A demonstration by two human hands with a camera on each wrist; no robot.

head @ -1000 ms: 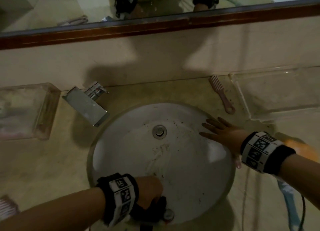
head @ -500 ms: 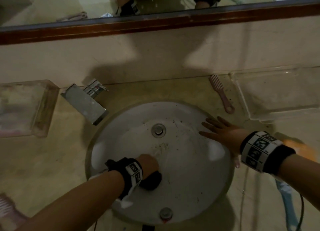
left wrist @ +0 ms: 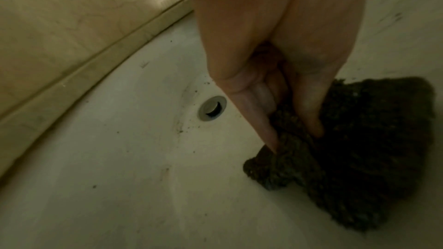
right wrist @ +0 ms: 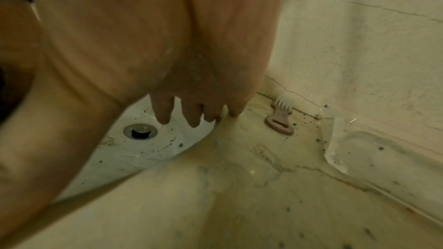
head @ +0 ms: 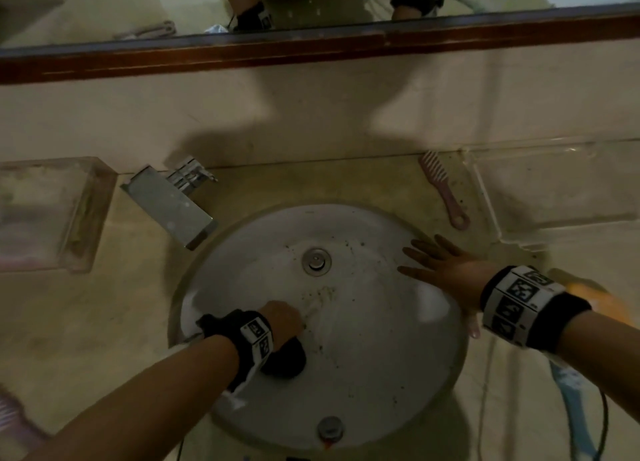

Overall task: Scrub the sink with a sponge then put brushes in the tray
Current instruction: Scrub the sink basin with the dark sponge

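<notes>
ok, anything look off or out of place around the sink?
Dark specks dot the sink basin, mostly right of the drain, and the counter near the clear tray. The pink comb lies on the counter beside that tray, not in it.

**Around the basin**

A flat chrome faucet [head: 169, 207] stands on the beige counter [head: 104, 304] at the back left. A wood-framed mirror [head: 311, 10] runs along the wall above. At the far left sits a clear plastic box [head: 52, 214] with blurred contents. An orange object [head: 602, 304], too blurred to identify, lies at the right.
</notes>
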